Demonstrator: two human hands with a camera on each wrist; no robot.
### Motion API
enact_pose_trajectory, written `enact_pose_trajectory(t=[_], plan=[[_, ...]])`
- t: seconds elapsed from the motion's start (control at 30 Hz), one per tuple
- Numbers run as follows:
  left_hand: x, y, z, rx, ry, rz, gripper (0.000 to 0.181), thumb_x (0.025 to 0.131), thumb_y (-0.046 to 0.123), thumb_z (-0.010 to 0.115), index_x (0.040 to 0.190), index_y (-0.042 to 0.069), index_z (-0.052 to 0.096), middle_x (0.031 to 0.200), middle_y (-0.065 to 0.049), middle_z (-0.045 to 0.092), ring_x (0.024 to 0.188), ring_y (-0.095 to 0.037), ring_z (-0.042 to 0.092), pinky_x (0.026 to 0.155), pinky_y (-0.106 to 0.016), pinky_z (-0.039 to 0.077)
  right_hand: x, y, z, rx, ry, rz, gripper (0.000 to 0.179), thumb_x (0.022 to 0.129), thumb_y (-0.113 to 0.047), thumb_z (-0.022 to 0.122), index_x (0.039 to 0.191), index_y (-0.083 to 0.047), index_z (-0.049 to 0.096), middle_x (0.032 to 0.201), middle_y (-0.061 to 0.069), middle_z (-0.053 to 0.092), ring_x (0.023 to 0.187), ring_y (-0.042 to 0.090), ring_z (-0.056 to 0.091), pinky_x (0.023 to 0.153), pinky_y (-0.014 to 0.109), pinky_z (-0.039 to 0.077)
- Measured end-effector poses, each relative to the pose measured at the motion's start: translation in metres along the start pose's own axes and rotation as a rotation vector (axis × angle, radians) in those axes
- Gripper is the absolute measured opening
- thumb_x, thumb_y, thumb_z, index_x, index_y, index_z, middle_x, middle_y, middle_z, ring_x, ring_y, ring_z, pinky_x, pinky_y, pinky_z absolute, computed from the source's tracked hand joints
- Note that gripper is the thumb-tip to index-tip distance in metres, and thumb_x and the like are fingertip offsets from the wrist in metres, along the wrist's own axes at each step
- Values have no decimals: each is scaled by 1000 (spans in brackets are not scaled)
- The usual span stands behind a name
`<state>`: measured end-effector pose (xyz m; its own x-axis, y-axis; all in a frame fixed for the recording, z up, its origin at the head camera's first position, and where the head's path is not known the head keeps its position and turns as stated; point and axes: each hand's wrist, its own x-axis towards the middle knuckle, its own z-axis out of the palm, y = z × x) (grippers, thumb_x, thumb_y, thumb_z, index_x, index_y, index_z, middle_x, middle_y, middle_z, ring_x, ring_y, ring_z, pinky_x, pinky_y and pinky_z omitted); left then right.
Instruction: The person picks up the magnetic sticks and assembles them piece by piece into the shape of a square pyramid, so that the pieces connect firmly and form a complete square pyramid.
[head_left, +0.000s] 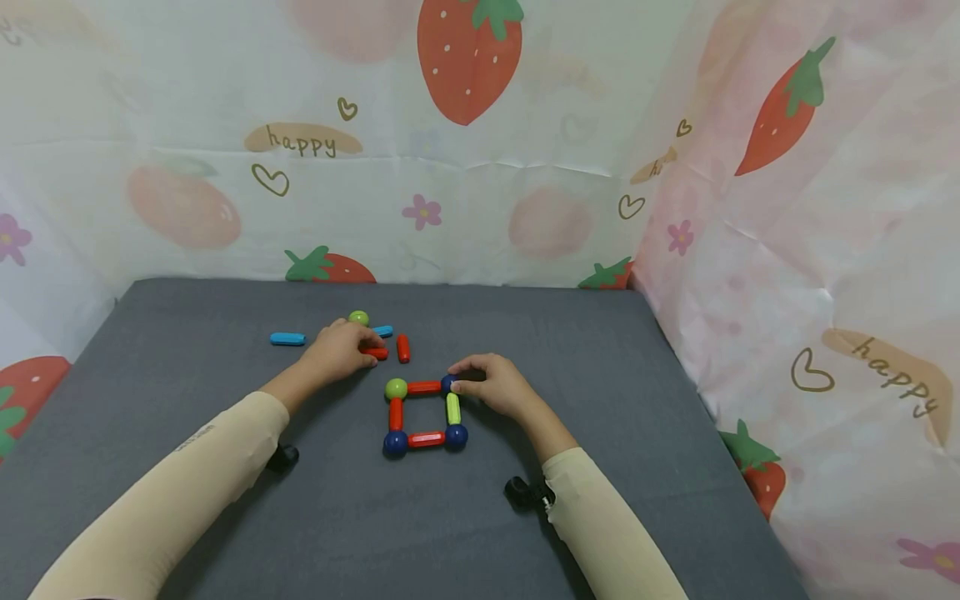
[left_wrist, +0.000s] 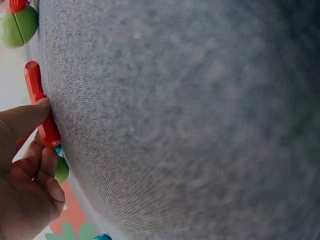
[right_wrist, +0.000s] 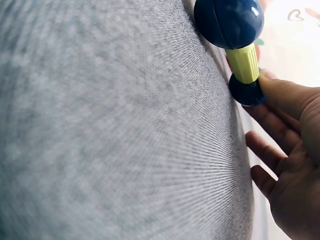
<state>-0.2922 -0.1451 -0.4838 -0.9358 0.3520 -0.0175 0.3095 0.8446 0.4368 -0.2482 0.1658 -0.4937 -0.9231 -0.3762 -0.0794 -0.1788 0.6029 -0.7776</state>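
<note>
A four-sided frame of magnetic rods and balls lies on the table. Its sides are red rods and one yellow-green rod; its corners are dark blue balls and one green ball. At the frame's far right corner my right hand pinches a dark blue ball between thumb and fingers. Beyond the far left corner, my left hand pinches a red rod between thumb and fingers. A second red rod lies just right of that hand.
Behind the left hand sit a loose green ball and a blue rod. Another blue rod lies to its left. The grey table ends at a strawberry-print curtain at the back and right.
</note>
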Motion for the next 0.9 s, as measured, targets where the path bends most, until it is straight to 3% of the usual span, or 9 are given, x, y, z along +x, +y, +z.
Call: enact_pose_trajectory(t=[0.33,0.57,0.8,0.9], plan=[[0,0,-1,-11,-17,-28,25,93,21,78,117,15,77,111,-6,73,106,-32,52,98,-56,38,1,-1,0,-16,3,6,23,94,-34,76,116,-28,76,125,-4,69,111,19,59,93,40,51],[-4,-1,-1,-69,7,-43,21,95,24,76,114,15,77,107,-4,73,107,-32,53,98,-56,39,1,0,1,-17,2,8,24,94,-35,77,117,-28,76,125,-4,69,105,19,59,84,36,52],[-12,1,-8,-138,33,-45,21,95,22,74,113,12,74,108,-6,73,98,-26,62,85,-45,52,1,-2,0,-23,3,16,24,93,-35,77,116,-28,76,125,-3,68,104,20,59,82,36,52],[-17,2,-12,-174,41,-47,21,96,23,73,114,12,73,109,-7,72,97,-26,61,83,-43,52,1,-1,1,-18,2,20,23,94,-35,76,116,-29,76,125,-3,67,100,20,59,78,35,53]])
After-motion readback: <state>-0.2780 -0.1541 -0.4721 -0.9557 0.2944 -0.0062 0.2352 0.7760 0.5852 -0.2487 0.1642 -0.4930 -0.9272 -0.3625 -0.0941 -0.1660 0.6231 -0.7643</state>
